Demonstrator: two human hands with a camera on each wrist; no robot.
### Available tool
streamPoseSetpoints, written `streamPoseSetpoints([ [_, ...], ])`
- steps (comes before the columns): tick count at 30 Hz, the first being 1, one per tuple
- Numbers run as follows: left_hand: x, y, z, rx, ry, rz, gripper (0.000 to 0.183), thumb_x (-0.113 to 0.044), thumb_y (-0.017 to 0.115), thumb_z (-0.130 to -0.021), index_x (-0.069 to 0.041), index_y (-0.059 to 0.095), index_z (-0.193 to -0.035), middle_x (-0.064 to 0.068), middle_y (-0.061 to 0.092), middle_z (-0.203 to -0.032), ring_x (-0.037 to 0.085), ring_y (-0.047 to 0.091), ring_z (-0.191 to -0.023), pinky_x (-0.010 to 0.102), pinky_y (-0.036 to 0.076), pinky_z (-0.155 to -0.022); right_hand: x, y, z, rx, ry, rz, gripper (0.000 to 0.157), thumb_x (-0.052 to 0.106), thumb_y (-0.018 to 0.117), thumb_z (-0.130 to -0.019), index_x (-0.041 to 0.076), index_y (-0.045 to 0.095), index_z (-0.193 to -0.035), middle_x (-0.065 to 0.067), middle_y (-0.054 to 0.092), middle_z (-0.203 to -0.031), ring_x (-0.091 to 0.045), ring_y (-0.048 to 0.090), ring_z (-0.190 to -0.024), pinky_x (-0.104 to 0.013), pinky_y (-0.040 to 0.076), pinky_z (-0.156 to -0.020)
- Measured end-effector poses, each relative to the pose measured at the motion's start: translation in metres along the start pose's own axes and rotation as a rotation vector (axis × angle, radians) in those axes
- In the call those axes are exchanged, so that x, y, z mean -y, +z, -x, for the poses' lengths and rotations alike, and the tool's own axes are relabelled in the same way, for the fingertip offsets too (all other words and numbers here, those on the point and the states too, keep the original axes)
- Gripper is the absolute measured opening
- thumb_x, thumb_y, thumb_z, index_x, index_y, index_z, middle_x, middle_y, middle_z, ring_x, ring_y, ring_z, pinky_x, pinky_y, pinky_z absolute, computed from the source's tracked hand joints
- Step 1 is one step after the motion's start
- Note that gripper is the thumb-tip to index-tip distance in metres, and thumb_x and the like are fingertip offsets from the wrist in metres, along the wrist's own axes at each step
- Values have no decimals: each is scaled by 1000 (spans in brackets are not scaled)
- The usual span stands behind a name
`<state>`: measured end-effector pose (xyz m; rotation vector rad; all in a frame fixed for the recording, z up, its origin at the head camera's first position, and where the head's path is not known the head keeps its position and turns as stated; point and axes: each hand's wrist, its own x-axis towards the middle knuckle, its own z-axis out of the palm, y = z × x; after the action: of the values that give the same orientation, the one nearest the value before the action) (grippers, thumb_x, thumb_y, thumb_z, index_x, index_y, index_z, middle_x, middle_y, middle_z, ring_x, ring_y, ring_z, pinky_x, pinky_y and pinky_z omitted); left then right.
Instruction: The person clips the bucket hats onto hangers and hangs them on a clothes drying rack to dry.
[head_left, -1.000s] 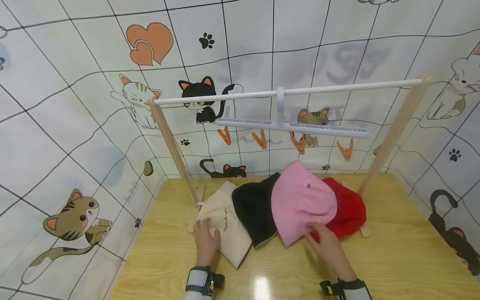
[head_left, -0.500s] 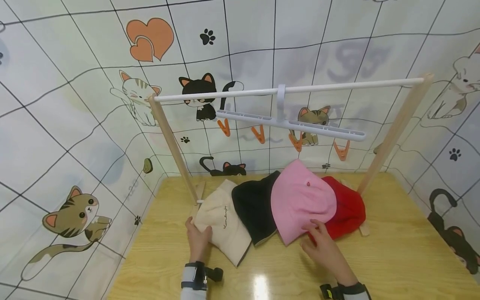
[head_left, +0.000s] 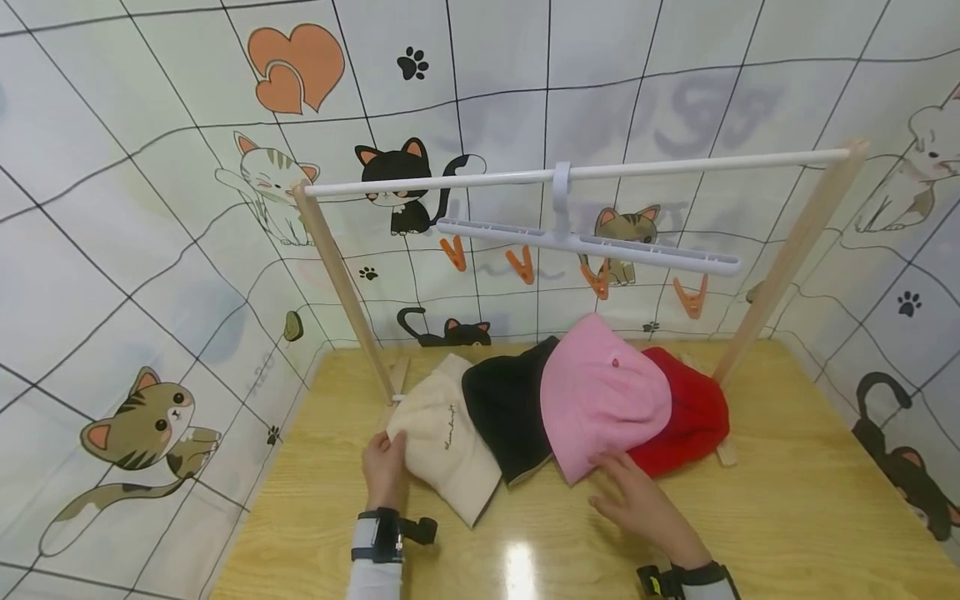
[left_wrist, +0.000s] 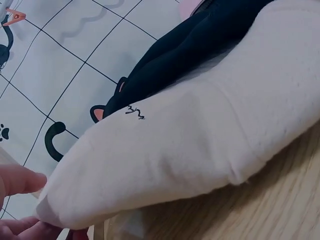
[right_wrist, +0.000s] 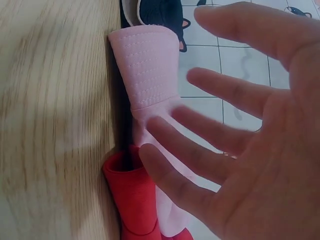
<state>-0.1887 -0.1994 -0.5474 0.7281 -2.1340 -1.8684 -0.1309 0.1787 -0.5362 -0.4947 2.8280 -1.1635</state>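
A cream bucket hat (head_left: 442, 450) with small dark lettering lies at the left of an overlapping row of hats. My left hand (head_left: 383, 467) pinches its left edge; in the left wrist view the thumb (left_wrist: 22, 180) is above the edge and fingers are below. To its right are a black hat (head_left: 510, 408), a pink bucket hat (head_left: 600, 400) and a red hat (head_left: 690, 417), partly covered by the pink one. My right hand (head_left: 637, 504), fingers spread, hovers at the front of the pink hat and holds nothing.
Behind the hats stands a wooden rack with a white rod (head_left: 480, 177). A pale hanger (head_left: 585, 243) with several orange clips (head_left: 598, 282) hangs from it. Cat-print walls enclose the wooden table (head_left: 810, 500).
My left hand has moved left to the edge of the cream hat and closed on it. The right hand has drawn slightly back from the pink hat, fingers spreading. The hanger swings slightly.
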Motion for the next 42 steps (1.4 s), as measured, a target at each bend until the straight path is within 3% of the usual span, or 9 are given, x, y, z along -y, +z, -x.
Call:
streamPoseSetpoints([
  [3, -2, -2, -4, 3, 27, -13, 39, -18, 58, -96, 11, 52, -122, 33, 56, -119, 38, 58, -105, 40, 49, -83, -2, -1, -1, 46, 3, -15, 46, 17, 77, -81, 2, 59, -121, -11, 62, -116, -33, 58, -107, -50, 48, -88],
  [8, -6, -5, -10, 60, 88, 26, 25, -7, 58, -95, 10, 56, -113, 26, 62, -106, 23, 61, -88, 25, 48, -68, -4, -2, -2, 93, 44, -56, 44, 16, 75, -83, 2, 60, -122, -11, 65, -111, -32, 61, -101, -48, 51, -84],
  [18, -30, -12, -21, 225, 212, 24, 19, -1, 55, -96, 11, 56, -111, 20, 66, -92, 11, 59, -75, 22, 45, -62, -3, -3, -2, 105, 91, -53, 42, 15, 75, -83, 5, 60, -120, -9, 65, -107, -30, 60, -99, -48, 51, -82],
  [24, -51, -17, -25, 305, 239, -35, 18, -2, 55, -96, 9, 57, -110, 19, 66, -91, 11, 58, -73, 22, 46, -62, -4, -1, -2, 73, 44, -27, 33, 11, 73, -85, 6, 61, -114, -9, 66, -103, -31, 61, -96, -49, 51, -81],
  [35, -73, -25, -28, 286, 256, -146, 24, -6, 53, -98, 7, 59, -118, 25, 63, -109, 22, 61, -87, 24, 47, -68, -9, 4, -1, 28, -5, -3, 24, 10, 68, -88, 6, 62, -112, -3, 66, -98, -23, 62, -90, -43, 52, -79],
  [42, -91, -29, -34, 207, 262, -177, 23, -6, 54, -98, 6, 59, -117, 27, 61, -115, 27, 59, -92, 27, 46, -72, -13, -1, 0, -11, -16, -17, 24, 6, 68, -89, 4, 63, -112, 2, 64, -93, -16, 60, -85, -37, 52, -78],
])
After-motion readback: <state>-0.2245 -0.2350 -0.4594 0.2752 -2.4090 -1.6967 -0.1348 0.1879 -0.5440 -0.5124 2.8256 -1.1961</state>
